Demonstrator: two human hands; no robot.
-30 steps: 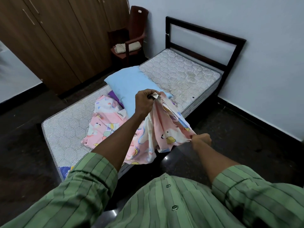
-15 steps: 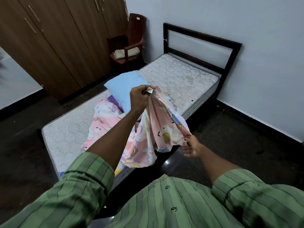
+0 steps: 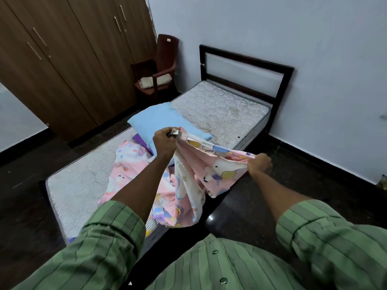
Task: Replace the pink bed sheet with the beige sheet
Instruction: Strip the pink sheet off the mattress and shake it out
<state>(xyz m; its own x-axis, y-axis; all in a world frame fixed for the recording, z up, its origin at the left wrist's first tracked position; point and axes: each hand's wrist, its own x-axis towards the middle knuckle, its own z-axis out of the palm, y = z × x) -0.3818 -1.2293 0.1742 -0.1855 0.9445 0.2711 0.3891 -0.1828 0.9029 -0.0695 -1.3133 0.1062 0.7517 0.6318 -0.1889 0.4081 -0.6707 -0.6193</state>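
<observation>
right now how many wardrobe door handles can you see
4: two on the left doors, a lower and an upper; two on the right doors, at and. More may lie out of frame.

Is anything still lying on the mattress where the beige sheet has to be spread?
Yes. The blue pillow lies across the middle of the mattress, and part of the pink sheet, gripped by the left hand and right hand, trails beside it. The folded beige sheet sits on the chair.

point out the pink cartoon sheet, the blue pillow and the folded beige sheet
pink cartoon-print bed sheet (image 3: 211, 164): head view, stretched span between the hands
light blue pillow (image 3: 159, 120): head view, top face
folded beige sheet (image 3: 151, 80): head view, roll on the chair seat
</observation>
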